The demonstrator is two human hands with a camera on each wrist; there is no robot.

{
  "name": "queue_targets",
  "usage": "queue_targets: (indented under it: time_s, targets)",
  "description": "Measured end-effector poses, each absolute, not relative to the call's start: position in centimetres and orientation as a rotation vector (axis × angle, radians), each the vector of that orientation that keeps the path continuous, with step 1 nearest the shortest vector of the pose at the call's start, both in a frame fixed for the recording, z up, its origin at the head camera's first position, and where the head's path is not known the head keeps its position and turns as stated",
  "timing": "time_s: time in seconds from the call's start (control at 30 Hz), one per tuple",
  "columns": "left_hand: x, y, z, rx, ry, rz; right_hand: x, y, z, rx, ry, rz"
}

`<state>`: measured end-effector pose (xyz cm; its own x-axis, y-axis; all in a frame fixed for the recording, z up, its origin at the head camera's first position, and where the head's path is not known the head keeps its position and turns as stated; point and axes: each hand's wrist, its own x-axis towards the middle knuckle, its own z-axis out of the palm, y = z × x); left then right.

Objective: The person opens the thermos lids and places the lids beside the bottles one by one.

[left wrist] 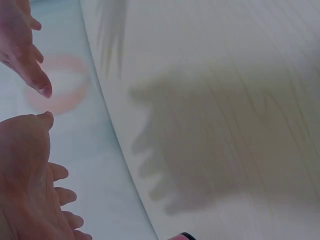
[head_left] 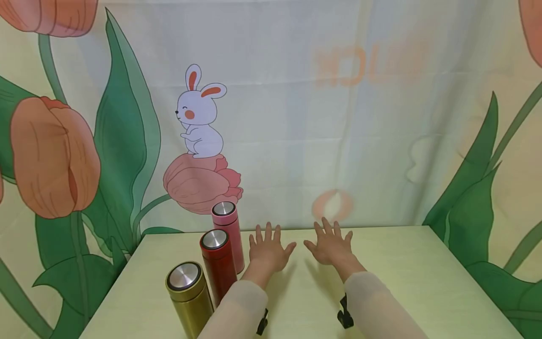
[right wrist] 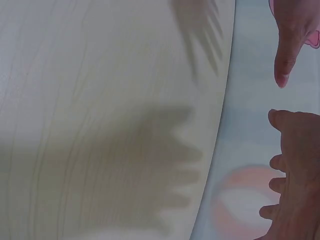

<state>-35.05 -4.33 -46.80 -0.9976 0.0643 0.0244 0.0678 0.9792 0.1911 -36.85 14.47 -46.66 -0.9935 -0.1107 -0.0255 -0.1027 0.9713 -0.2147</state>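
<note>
Both hands are held over the pale table with fingers spread and nothing in them. My left hand is just right of the bottles, its thumb pointing toward the other hand. The right hand mirrors it a short way to the right. Nearest the left hand stands a pink bottle with a silver-topped lid. In front of it is a red bottle, partly hidden by the left sleeve. Closest to me, a gold bottle stands upright, its lower part out of frame. Hand shadows fall on the table in both wrist views.
The light wood-grained table ends at a hanging cloth printed with tulips and a white rabbit. A black strap hangs at the right wrist. Printed green leaves flank the table on both sides.
</note>
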Motion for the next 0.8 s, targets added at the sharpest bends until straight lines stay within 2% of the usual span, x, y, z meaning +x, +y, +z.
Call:
queue_targets:
  time_s: [0.17,0.8]
  targets:
    - [-34.7,-4.4,-46.7,-0.113,-3.108,-0.308,-36.3,14.4,-46.4,-0.191,3.095,-0.315]
    - [-28.1,-5.8,-44.1,-0.313,-3.020,-0.241,-30.9,13.7,-44.2,-0.313,3.136,-0.374]
